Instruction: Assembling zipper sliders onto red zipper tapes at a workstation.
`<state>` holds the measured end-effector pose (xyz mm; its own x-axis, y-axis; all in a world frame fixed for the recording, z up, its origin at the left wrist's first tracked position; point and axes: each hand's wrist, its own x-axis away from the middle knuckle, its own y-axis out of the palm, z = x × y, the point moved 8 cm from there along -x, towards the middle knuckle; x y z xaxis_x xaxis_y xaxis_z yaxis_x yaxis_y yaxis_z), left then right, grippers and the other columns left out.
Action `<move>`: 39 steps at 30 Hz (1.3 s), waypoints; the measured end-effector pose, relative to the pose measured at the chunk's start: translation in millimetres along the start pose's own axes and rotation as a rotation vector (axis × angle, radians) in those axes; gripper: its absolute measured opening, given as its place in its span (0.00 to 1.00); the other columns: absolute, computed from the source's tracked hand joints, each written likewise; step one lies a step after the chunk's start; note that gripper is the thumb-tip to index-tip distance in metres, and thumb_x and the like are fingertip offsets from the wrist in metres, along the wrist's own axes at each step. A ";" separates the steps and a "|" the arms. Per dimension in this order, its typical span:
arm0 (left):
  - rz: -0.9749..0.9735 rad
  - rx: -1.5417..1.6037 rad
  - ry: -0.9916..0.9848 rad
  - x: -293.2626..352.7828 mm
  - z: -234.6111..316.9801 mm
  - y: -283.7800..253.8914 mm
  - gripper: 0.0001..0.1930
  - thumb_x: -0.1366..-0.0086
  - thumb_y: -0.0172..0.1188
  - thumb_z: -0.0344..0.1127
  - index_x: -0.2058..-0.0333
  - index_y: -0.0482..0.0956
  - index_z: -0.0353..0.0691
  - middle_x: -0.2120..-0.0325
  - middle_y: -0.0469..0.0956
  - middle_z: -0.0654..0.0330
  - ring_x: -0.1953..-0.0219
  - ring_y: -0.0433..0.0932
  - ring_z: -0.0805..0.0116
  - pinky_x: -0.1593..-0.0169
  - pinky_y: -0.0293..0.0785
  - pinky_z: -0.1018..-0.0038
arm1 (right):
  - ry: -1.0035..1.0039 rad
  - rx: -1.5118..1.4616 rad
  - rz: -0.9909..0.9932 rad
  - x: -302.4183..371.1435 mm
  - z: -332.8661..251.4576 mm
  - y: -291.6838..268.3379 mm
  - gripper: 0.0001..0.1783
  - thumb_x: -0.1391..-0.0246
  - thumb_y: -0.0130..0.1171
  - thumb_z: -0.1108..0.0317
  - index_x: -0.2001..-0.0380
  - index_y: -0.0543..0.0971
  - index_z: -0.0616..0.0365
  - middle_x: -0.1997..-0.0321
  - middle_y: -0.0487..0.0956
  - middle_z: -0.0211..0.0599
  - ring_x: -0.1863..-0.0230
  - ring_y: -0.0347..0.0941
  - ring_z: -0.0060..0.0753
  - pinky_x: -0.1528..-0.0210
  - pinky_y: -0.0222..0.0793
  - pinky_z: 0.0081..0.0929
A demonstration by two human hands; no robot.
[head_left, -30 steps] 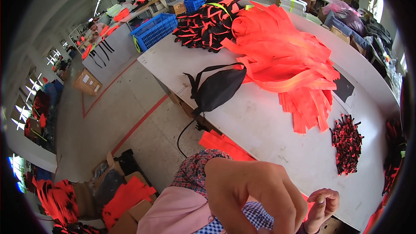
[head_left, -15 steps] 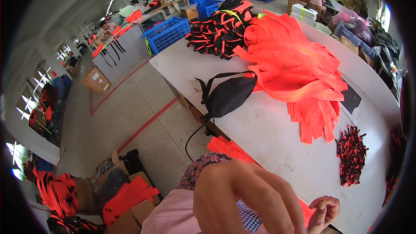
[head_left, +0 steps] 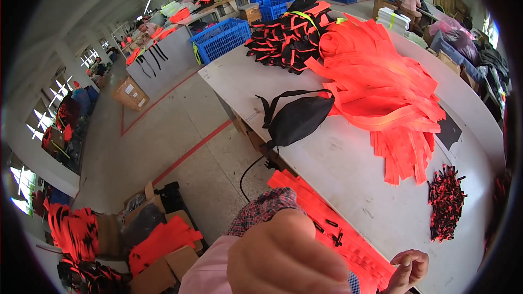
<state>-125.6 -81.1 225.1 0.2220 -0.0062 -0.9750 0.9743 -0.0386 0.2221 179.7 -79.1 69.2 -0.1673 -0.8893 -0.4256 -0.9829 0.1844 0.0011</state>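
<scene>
My left hand [head_left: 289, 256] is large and blurred close in front, with a checked cuff at the wrist. Its fingers look curled together, and whatever they hold is hidden. Lower right, my right hand [head_left: 409, 270] is closed, thumb against bent fingers, beside the orange strips. I cannot make out what it pinches. Bright orange strips [head_left: 357, 242] lie along the table's near edge beneath my hands. Several small black pieces [head_left: 336, 238] rest on them, beside my left hand. To the right on the table is a pile of small black-and-orange pieces [head_left: 448, 204].
A large heap of orange strips [head_left: 381, 81] covers the far part of the white table [head_left: 338, 174]. Next to it lie a black pouch with a strap [head_left: 299, 120] and bundled black-and-orange straps [head_left: 286, 41]. Cartons [head_left: 155, 275] stand on the floor at left; blue crates [head_left: 220, 41] stand beyond.
My left hand has shifted slightly left and down, its fingers more curled, uncovering the orange strips and black pieces. My right hand stays near its place. The whole view has shifted a little.
</scene>
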 end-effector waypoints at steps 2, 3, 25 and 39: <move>-0.016 -0.147 0.243 5.3 15.5 -2.6 0.04 0.32 0.62 0.34 0.60 0.85 0.48 0.65 0.80 0.69 0.62 0.82 0.73 0.54 0.80 0.69 | 0.014 0.029 -0.011 -0.3 1.0 -0.6 0.10 0.34 0.60 0.65 0.62 0.76 0.62 0.70 0.79 0.42 0.70 0.76 0.32 0.63 0.73 0.27; -0.102 -0.152 0.292 8.1 14.4 1.0 0.05 0.31 0.61 0.35 0.59 0.84 0.49 0.64 0.79 0.70 0.61 0.81 0.74 0.53 0.80 0.69 | 0.019 0.042 -0.017 -0.2 1.0 -1.2 0.10 0.34 0.60 0.65 0.62 0.76 0.62 0.69 0.80 0.42 0.70 0.76 0.32 0.63 0.73 0.27; -0.111 0.480 -0.538 65.8 -99.8 33.8 0.09 0.37 0.67 0.25 0.60 0.80 0.31 0.63 0.80 0.53 0.60 0.80 0.67 0.54 0.80 0.65 | 0.076 -0.083 0.057 8.5 6.0 -19.3 0.02 0.41 0.62 0.80 0.64 0.80 0.68 0.72 0.83 0.39 0.71 0.82 0.28 0.66 0.78 0.25; -0.278 0.527 -0.192 13.8 -22.6 59.8 0.02 0.35 0.65 0.32 0.64 0.84 0.47 0.64 0.79 0.66 0.60 0.81 0.65 0.50 0.80 0.63 | 0.092 -0.081 0.058 12.4 8.1 -17.3 0.02 0.41 0.61 0.80 0.65 0.79 0.68 0.72 0.83 0.43 0.71 0.82 0.31 0.66 0.78 0.25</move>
<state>-63.4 -60.9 225.0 -0.0955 -0.1026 -0.9901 0.8336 -0.5519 -0.0232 195.3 -89.9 56.5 -0.2266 -0.9135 -0.3378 -0.9738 0.2056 0.0974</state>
